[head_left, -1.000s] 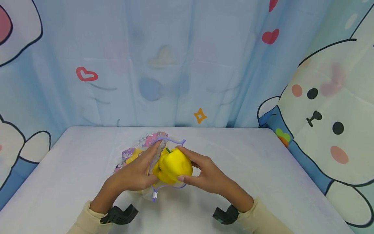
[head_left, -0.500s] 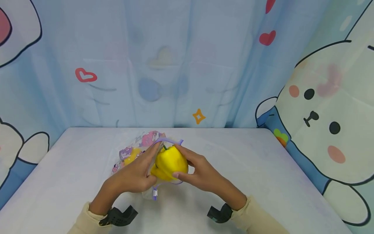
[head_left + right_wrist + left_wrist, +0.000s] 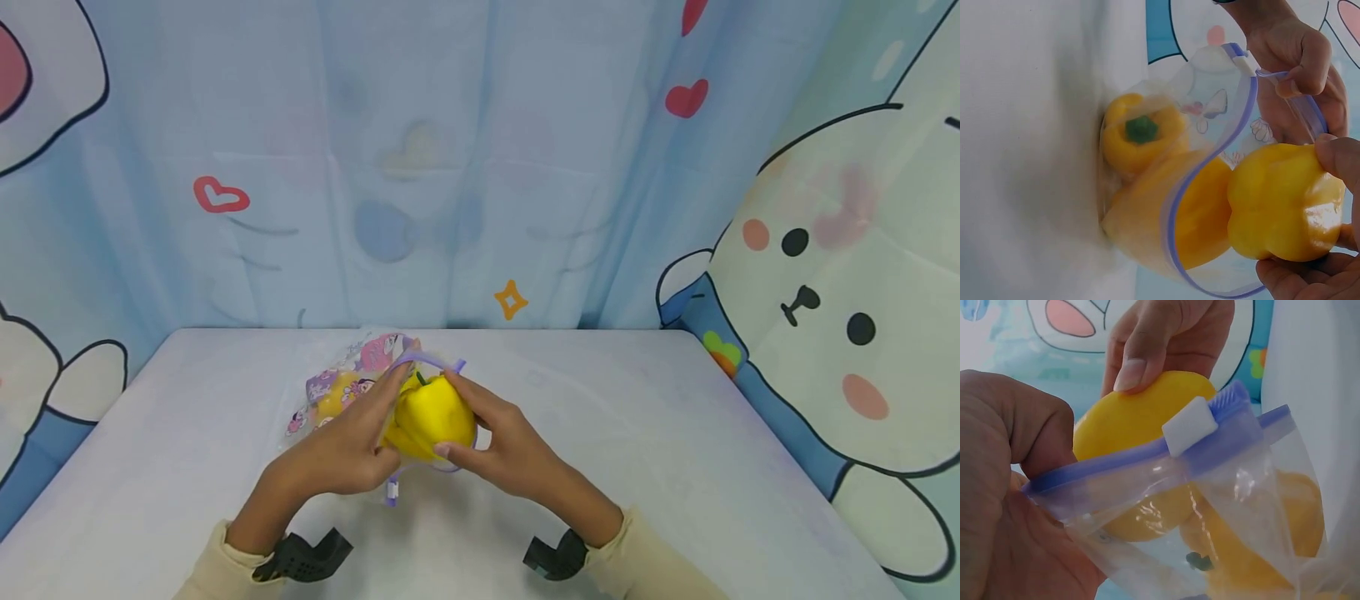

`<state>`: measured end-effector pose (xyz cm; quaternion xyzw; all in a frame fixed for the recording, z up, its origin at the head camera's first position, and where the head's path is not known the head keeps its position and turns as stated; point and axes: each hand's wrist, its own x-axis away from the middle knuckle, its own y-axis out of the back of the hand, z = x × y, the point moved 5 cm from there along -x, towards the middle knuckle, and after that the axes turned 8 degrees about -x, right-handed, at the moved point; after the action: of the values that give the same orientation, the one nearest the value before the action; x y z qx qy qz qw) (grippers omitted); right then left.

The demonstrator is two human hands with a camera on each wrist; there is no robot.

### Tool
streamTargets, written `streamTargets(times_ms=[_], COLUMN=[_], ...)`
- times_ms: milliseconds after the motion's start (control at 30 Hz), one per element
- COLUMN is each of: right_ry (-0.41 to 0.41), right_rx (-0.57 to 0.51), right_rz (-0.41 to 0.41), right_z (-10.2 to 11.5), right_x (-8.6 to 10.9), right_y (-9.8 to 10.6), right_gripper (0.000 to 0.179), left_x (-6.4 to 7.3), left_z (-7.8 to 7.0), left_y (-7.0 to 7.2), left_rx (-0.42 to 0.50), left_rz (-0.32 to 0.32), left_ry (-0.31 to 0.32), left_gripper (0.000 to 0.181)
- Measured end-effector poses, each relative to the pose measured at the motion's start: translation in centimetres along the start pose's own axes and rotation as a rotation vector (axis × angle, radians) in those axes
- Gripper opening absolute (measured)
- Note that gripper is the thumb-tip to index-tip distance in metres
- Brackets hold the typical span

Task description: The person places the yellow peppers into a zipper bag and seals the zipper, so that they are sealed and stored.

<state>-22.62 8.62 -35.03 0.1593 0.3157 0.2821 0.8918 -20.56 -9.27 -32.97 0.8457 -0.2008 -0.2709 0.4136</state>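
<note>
A yellow bell pepper (image 3: 437, 417) with a green stem is pinched between the thumb and fingers of my right hand (image 3: 513, 433). It sits partly inside the mouth of a clear zip bag (image 3: 1175, 240) with a purple-edged opening and cartoon prints. My left hand (image 3: 341, 442) grips the bag's rim, thumb on the purple strip, as the left wrist view shows. A white slider (image 3: 1190, 427) rides on that strip. Inside the bag, the right wrist view shows another yellow pepper (image 3: 1141, 139) with its green stem and a further yellow one (image 3: 1200, 209) beside it.
The bag stands on a table with a white cover (image 3: 637, 467). Behind it hangs a light blue curtain (image 3: 450, 167) with hearts and cartoon animals. Each wrist wears a black mount; the left one (image 3: 306, 557) hangs close above the table.
My right hand has moved left with the pepper, bringing it deeper into the bag's mouth. My left hand keeps its grip on the rim, nearly still.
</note>
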Motion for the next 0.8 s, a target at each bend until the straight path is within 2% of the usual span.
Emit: streamTargets(times_ms=[267, 533, 667, 800], right_ry=[-0.037, -0.065, -0.051, -0.013], right_rx=[-0.006, 0.019, 0.020, -0.024], right_rz=[-0.008, -0.016, -0.017, -0.013], right_z=[0.13, 0.20, 0.32, 0.42], right_x=[0.00, -0.26, -0.30, -0.16], right_y=[-0.09, -0.51, -0.67, -0.71], right_gripper=[0.080, 0.080, 0.080, 0.079], left_x=[0.08, 0.16, 0.18, 0.07], left_z=[-0.42, -0.48, -0.47, -0.39], left_y=[0.16, 0.19, 0.27, 0.47], left_rx=[0.015, -0.012, -0.011, -0.001], left_rz=[0.015, 0.012, 0.013, -0.001], left_ry=[0.000, 0.011, 0.007, -0.001], left_gripper=[0.092, 0.093, 0.094, 0.094])
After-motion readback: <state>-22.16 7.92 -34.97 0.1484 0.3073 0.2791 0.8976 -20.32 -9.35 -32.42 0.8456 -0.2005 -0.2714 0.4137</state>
